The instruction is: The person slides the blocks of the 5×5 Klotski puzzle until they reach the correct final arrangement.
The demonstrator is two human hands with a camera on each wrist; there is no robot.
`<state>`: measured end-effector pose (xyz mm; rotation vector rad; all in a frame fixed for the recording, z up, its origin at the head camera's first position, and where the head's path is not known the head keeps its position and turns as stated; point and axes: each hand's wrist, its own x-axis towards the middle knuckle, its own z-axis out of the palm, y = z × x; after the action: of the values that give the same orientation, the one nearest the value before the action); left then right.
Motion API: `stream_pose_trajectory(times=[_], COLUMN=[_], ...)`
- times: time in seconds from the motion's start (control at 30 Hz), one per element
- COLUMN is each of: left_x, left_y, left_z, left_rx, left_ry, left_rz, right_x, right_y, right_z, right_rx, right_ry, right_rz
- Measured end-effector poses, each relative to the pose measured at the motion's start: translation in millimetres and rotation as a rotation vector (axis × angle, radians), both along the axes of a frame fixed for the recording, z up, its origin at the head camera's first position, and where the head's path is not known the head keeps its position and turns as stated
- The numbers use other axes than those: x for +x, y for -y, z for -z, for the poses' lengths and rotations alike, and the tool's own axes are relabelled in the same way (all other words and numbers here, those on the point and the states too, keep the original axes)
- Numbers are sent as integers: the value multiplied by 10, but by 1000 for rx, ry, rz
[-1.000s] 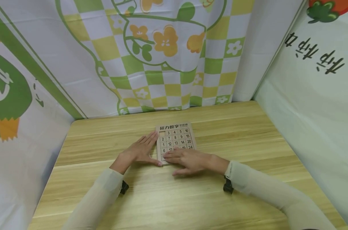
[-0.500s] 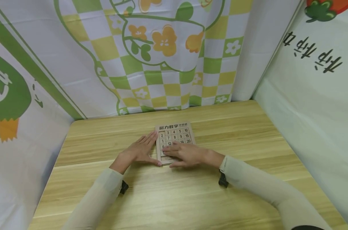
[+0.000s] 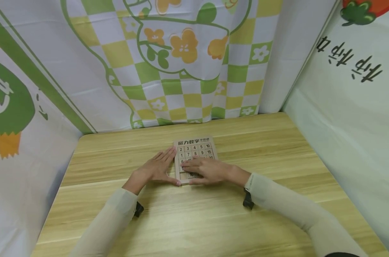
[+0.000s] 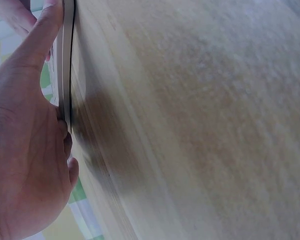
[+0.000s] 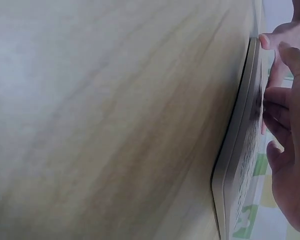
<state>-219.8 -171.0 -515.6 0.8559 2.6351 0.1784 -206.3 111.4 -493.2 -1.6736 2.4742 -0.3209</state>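
A wooden sliding number puzzle lies flat on the table, numbered tiles set in its frame. My left hand rests along the puzzle's left side, fingers extended against the edge and thumb at the near left corner. In the left wrist view, that thumb lies along the puzzle's rim. My right hand reaches over from the right, its fingertips on the lower left tiles and covering several others. The tile marked 2 sits in the top left place. A bare slot shows at the near left corner.
The light wooden table extends around the puzzle on all sides. A checked, flower-printed curtain hangs behind its far edge. Printed white cloth walls stand to the left and right. Each wrist carries a small black camera.
The left column of tiles has slid away from me, so the bare slot went from the top left to the bottom left. My right hand moved slightly up; my left hand stayed put.
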Motion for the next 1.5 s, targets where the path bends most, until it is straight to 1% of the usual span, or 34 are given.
stream_pose_trajectory(times=[0.17,0.33,0.53,0.67,0.83,0.97,1.13,1.33,1.5], left_x=[16,20,15,26,38,56,73,67,69], left_y=[-6,-18,-14,-17,-24,-34,-43,-36,-40], left_z=[-4,-22,-8,-44,-70,-111,-152,-137,-159], left_rx=[5,3,-12,-12,-23,-19,-18,-17,-27], left_ry=[0,2,-12,-5,-7,-12,-19,-30,-36], left_rz=[0,-5,-2,0,5,8,9,18,16], right_x=[64,140,221,249,268,300,354,415,438], right_y=[-81,-200,-351,-433,-538,-629,-745,-859,-909], right_z=[-12,-44,-60,-68,-70,-87,-80,-52,-31], right_rx=[-35,-34,-54,-78,-87,-87,-88,-90,-95], right_ry=[-26,-42,-71,-85,-114,-144,-153,-137,-137], right_rz=[0,32,51,55,53,43,54,69,62])
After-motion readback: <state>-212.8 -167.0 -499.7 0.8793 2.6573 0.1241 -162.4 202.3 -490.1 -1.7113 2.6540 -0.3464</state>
